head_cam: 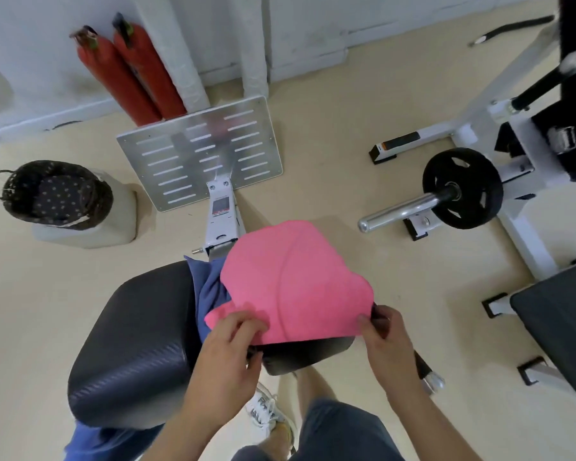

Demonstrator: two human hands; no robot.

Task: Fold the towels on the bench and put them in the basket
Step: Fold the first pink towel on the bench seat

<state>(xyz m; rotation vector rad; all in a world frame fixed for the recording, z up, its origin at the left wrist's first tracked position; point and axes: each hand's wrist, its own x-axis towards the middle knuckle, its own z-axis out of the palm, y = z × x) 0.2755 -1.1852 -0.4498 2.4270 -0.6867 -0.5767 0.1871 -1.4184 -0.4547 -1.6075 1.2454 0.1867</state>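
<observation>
The pink towel point(290, 277) lies spread over the far right part of the black padded worktop point(137, 327), with its near edge lifted. A curved crease runs down its middle. Its far end hangs past the pad and hides that edge of the worktop.

The left grip point(226, 344), a bare hand, pinches the towel's near left edge. The fingers curl over the cloth, and their tips cannot be seen. The right grip point(384, 337) pinches the near right corner between thumb and fingers. A dark patch sits just by that thumb, and I cannot tell whether it is shadow or part of the pad.

A blue towel point(210, 287) lies bunched under the pink one, touching it. Only its left side shows, so its shape is unclear. More blue cloth point(90, 440) shows below the worktop's near end, cut off by the frame edge.

The basket point(17, 211), dark wicker with a dotted lining, stands well apart to the left on a pale block point(113, 224) on the floor. Beyond the worktop is a slotted metal footplate point(200, 154), with two red cylinders point(130, 71) against the wall behind it. To the right is a black weight plate point(463, 188) on a bar. A second pad point(562, 327) is cut off at the right edge.
</observation>
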